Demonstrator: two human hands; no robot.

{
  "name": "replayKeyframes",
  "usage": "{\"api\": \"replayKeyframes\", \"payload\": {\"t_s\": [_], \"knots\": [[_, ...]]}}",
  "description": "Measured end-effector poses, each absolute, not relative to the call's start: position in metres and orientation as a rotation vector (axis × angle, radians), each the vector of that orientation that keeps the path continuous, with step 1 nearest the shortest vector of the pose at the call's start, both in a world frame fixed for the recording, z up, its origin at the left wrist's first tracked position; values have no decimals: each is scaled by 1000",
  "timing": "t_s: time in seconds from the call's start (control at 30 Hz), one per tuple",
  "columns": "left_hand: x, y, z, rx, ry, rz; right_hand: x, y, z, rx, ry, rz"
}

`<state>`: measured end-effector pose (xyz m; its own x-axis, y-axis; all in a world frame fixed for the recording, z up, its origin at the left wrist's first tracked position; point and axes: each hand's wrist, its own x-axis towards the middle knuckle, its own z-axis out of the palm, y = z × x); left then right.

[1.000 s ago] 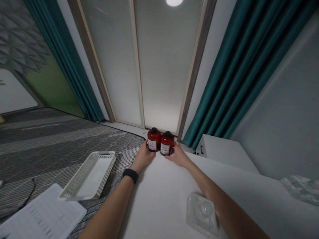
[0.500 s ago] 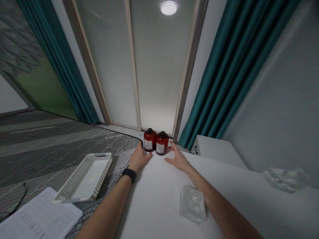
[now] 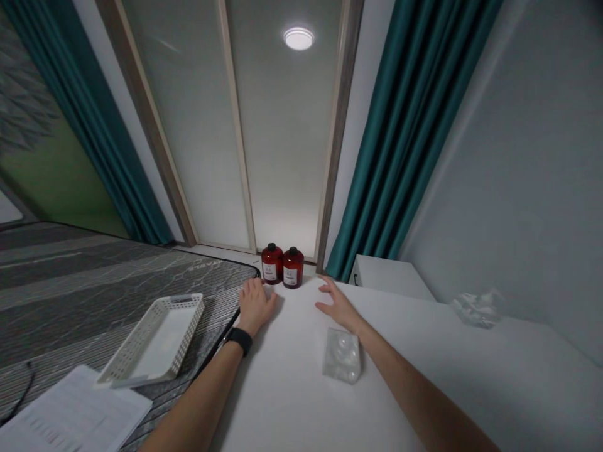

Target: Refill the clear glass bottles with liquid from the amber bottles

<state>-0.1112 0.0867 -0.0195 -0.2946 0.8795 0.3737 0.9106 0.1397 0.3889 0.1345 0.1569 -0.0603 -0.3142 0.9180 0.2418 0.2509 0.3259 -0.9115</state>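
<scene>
Two red bottles with black caps and white labels stand upright side by side at the far end of the white table (image 3: 282, 402): a left bottle (image 3: 272, 258) and a right bottle (image 3: 293, 267). My left hand (image 3: 255, 304), with a black band at the wrist, is open just in front of and left of the left bottle and holds nothing. To the right of the right bottle, my right hand (image 3: 338, 304) is open with fingers apart, clear of it. A clear plastic tray (image 3: 342, 356) lies on the table beside my right forearm.
At left, a white perforated basket (image 3: 157, 342) and printed papers (image 3: 75, 411) lie on a grey striped surface (image 3: 108, 276). Crumpled clear plastic (image 3: 478, 307) sits on the table's right side. A white cabinet (image 3: 389, 276) stands beyond, before a teal curtain (image 3: 400, 144).
Both hands have drawn away from the bottles, the left to the left and the right to the right. The bottles remain standing side by side. The view has shifted slightly.
</scene>
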Motion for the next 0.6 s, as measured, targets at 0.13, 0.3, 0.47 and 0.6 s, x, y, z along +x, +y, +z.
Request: {"api": "replayKeyframes", "payload": {"t_s": [0.13, 0.3, 0.47, 0.6], "knots": [[-87, 80, -8, -2223, -2116, -944, 157, 141, -50, -1058, -1680, 1007], [-49, 64, 15, -2736, -1724, -998, 185, 113, -29, -1048, -1634, 995], [-26, 41, 32, -3053, -1331, -940, 200, 76, -17, -1040, -1662, 930], [-20, 29, 27, -3151, -1229, -993, 206, 44, -14, -1039, -1675, 788]]}}
